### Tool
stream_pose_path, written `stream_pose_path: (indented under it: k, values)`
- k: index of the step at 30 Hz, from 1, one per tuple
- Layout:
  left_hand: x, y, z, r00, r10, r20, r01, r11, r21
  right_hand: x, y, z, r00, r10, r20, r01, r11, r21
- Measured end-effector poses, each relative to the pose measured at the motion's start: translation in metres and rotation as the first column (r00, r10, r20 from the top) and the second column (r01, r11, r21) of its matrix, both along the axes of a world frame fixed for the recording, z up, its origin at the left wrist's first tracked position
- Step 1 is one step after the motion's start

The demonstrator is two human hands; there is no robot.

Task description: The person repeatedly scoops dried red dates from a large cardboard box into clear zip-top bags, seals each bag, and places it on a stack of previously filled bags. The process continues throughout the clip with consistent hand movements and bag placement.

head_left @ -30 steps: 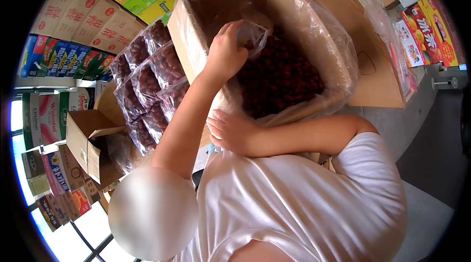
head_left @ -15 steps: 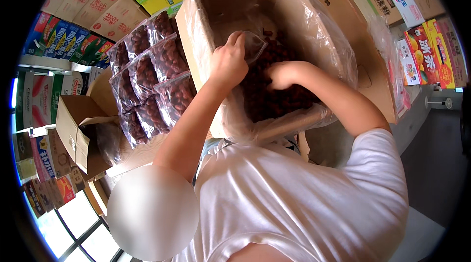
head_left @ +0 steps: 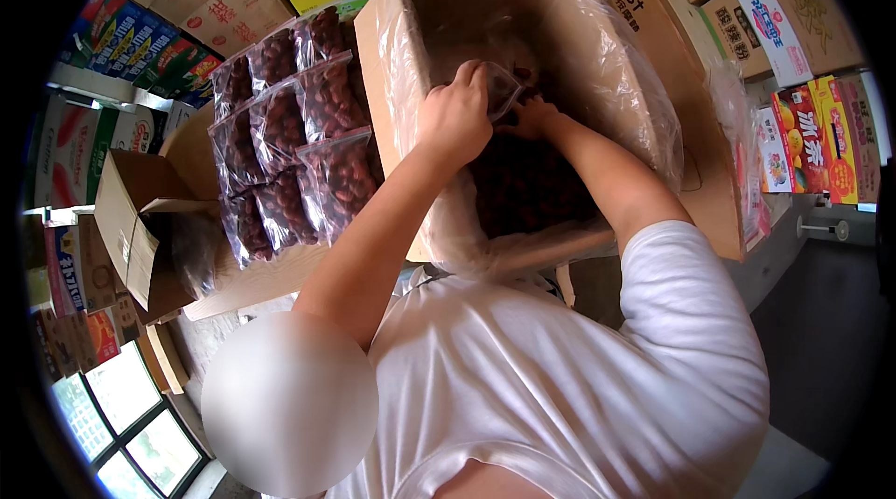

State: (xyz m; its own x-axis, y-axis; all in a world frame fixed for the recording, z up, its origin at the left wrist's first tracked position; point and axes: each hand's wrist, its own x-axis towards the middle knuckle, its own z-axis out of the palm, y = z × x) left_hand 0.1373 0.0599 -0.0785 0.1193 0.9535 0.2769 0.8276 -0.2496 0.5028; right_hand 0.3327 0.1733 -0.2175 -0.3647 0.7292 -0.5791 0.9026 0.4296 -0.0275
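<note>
A big cardboard box (head_left: 373, 70), lined with clear plastic sheeting (head_left: 644, 79), stands in front of me. Dark red dates (head_left: 532, 186) lie loose in its near part. My left hand (head_left: 457, 121) is over the box's left side, fingers closed on the edge of a clear plastic bag (head_left: 502, 88). Right beside the bag's mouth, my right hand (head_left: 532, 116) has its fingers curled inward; shadow hides what is in them. To the left of the box, several filled bags of dates (head_left: 280, 140) lie in rows on a wooden surface.
An open small carton (head_left: 131, 228) with clear plastic inside sits at the far left. Stacked cartons (head_left: 219, 4) rise at the back left, and more boxes (head_left: 793, 18) are at the right. Clear plastic packaging (head_left: 737, 126) hangs near the right-hand boxes.
My right hand has moved up from among the dates to the mouth of the plastic bag. My left hand still grips the bag. The whole view has shifted slightly.
</note>
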Motion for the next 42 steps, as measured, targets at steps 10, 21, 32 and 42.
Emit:
stream_pose_path:
  k: [10,21,32,42]
  values:
    - [0.002,0.0,-0.001,1.0,0.005,-0.015,-0.005,1.0,0.014,0.01,0.01,-0.005,0.998,0.058,0.017,-0.054,0.984,-0.167]
    - [0.002,-0.001,0.002,0.999,0.023,-0.043,-0.024,0.999,-0.021,0.008,0.011,-0.005,0.968,0.24,-0.068,-0.249,0.95,-0.19]
    - [0.0,-0.003,0.008,0.999,0.024,-0.042,-0.027,0.997,-0.075,0.0,0.002,0.0,0.978,0.208,0.02,-0.197,0.947,-0.255]
    - [0.001,0.0,0.002,0.998,0.055,0.016,-0.055,0.997,-0.05,0.008,0.013,-0.027,0.985,0.154,0.073,-0.124,0.94,-0.317]
